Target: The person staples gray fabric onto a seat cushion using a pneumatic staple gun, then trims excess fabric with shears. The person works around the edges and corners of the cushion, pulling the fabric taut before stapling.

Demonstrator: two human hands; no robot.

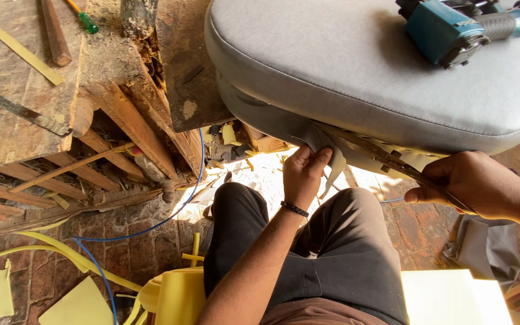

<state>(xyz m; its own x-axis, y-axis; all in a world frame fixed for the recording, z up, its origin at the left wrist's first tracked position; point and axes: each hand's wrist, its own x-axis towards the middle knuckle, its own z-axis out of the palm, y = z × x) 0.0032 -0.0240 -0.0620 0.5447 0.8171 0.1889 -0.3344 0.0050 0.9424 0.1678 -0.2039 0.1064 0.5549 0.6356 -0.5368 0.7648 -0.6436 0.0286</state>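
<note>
Across the top of our view sits the grey upholstered cushion [356, 66], its padded face up and its front edge overhanging toward our lap. We judge it bulky but not heavy: foam under cloth, soft to the press, so it would sag if lifted by one corner and is better carried with both palms under the base. A teal power tool [446, 30] rests on its far right side and could slide if the seat were tipped.

Below the rim hangs the loose grey fabric flap [314, 141], the surplus of the cover. It looks thin, limp and pliable, easy to fold but quick to slip, so it wants a firm pinch near the edge. Our left hand [303, 174] does this, thumb and fingers pressed together on the flap, pulling it down from the underside of the seat.

Our right hand [473, 183] is closed around the handles of the long scissors [386, 157], whose blades reach left along the underside toward the pinched cloth. They look stiff, metal and sharp, and are safest held by the handles as now.

On the worn wooden bench [19, 114] at left lie a metal file [25, 113] and a green-handled screwdriver [82, 18]. A blue hose [170, 218] crosses the brick floor among yellow foam scraps [85, 304].
</note>
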